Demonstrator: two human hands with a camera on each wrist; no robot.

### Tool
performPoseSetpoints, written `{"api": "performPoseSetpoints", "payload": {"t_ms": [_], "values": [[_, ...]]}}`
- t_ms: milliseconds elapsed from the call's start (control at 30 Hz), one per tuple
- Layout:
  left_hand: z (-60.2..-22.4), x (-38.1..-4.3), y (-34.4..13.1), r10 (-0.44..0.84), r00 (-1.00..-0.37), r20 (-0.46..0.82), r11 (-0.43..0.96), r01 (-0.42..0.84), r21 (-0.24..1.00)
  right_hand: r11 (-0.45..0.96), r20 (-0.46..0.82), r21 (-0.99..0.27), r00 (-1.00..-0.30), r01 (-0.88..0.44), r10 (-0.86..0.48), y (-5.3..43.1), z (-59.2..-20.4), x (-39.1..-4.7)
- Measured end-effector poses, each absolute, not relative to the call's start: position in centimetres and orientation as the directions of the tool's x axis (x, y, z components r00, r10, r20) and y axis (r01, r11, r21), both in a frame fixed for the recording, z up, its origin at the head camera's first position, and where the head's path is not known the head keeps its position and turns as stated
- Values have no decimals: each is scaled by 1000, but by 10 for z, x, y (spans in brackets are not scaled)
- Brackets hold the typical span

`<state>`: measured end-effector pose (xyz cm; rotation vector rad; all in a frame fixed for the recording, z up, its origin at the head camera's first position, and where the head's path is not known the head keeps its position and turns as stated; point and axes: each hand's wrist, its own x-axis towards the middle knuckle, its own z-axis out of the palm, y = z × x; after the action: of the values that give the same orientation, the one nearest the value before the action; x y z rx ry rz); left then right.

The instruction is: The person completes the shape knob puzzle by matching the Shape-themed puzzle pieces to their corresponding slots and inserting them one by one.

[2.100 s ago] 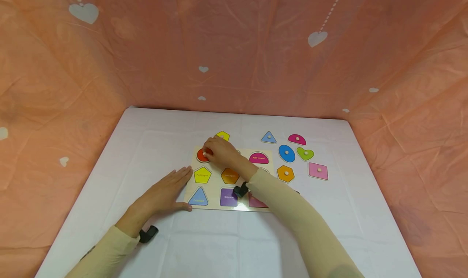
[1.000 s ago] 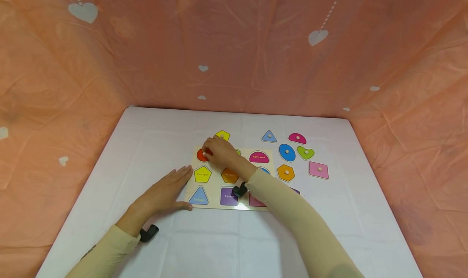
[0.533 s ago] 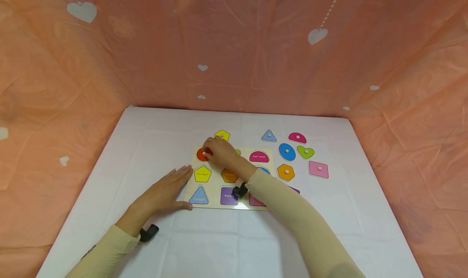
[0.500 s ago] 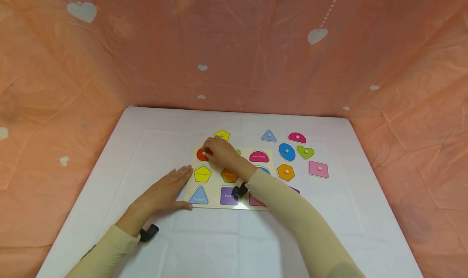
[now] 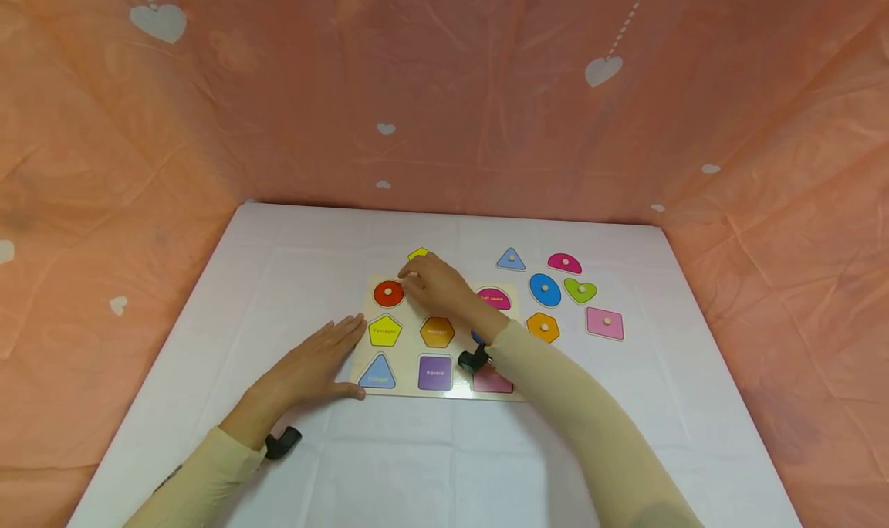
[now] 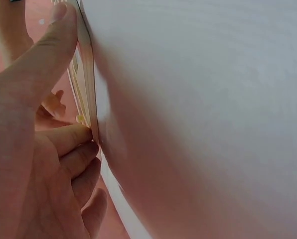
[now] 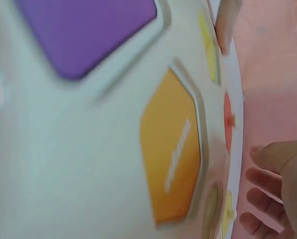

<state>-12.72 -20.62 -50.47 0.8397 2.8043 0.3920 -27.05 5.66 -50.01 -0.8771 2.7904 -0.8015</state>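
Note:
A wooden shape puzzle board [image 5: 410,354] lies on the white table. My left hand [image 5: 309,370] rests along its left edge, fingers straight, thumb at the near corner; in the left wrist view its fingertips [image 6: 83,132] touch the board's side. In the board's far left recess sits a red circle piece [image 5: 388,293] with a white knob. Just right of it, above the board, is my right hand [image 5: 441,285], holding nothing. The right wrist view shows its fingers [image 7: 263,199] spread apart. Behind it lies a yellow pentagon piece [image 5: 420,255], partly hidden. Part of the board's far row is covered by this hand.
Loose knobbed pieces lie right of the board: a blue triangle [image 5: 511,259], a magenta half round [image 5: 565,263], a blue oval [image 5: 545,289], a green heart [image 5: 579,290], an orange hexagon [image 5: 542,328] and a pink rectangle [image 5: 604,323]. Pink cloth walls [image 5: 444,157] enclose the table.
My right hand has let go of the red circle's knob and moved slightly right, leaving the piece in the far left recess. The left hand has stayed at the board's edge.

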Motion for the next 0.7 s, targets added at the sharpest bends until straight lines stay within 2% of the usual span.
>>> {"api": "performPoseSetpoints", "payload": {"t_ms": [467, 700], "values": [[-505, -127, -205, 551, -829, -99, 808, 499, 313, 730, 47, -568, -901, -380, -432, 127, -490, -271], [-505, -126, -205, 545, -831, -112, 813, 492, 310, 726, 90, -573, -909, -381, -407, 159, -489, -266]]}}
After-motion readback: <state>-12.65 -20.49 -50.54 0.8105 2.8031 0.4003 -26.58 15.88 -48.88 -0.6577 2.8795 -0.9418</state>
